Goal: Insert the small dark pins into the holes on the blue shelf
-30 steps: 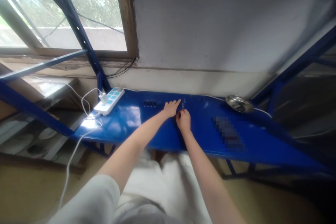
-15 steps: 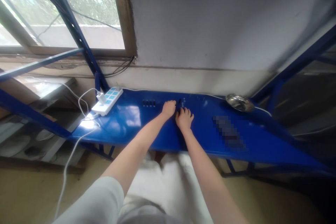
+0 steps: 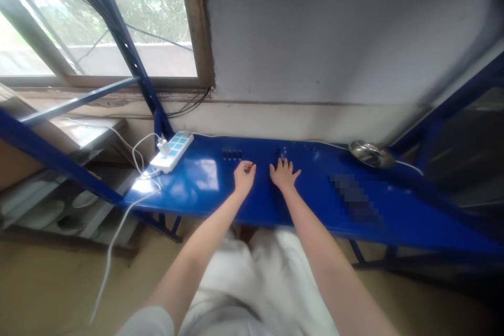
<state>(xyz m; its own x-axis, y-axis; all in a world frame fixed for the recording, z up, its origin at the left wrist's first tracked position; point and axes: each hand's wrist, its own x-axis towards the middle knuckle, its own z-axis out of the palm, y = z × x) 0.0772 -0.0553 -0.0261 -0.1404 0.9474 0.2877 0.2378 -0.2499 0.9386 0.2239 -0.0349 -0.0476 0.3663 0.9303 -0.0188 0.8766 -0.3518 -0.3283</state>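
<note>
My left hand [image 3: 244, 176] is curled over the blue table [image 3: 236, 209], thumb and fingers pinched together. Something dark shows between them, too small to make out. Just beyond it stand several small dark pieces [image 3: 232, 155] in a neat row. My right hand [image 3: 284, 174] lies palm down with its fingers spread on the tabletop. Past its fingertips are small clear pieces [image 3: 284, 151] and a dark bit, partly hidden by the fingers.
At the left end sits a white power strip [image 3: 173, 152] with a plug and white cords. A shiny metal bowl [image 3: 371, 154] stands at the back right, near a blurred-out dark object [image 3: 354, 197]. Blue frame posts [image 3: 134, 58] rise at both ends.
My left hand has drawn back from the small pieces, away from my right hand, and closed into a pinch. My right hand's fingers have spread wider. The view has shifted slightly.
</note>
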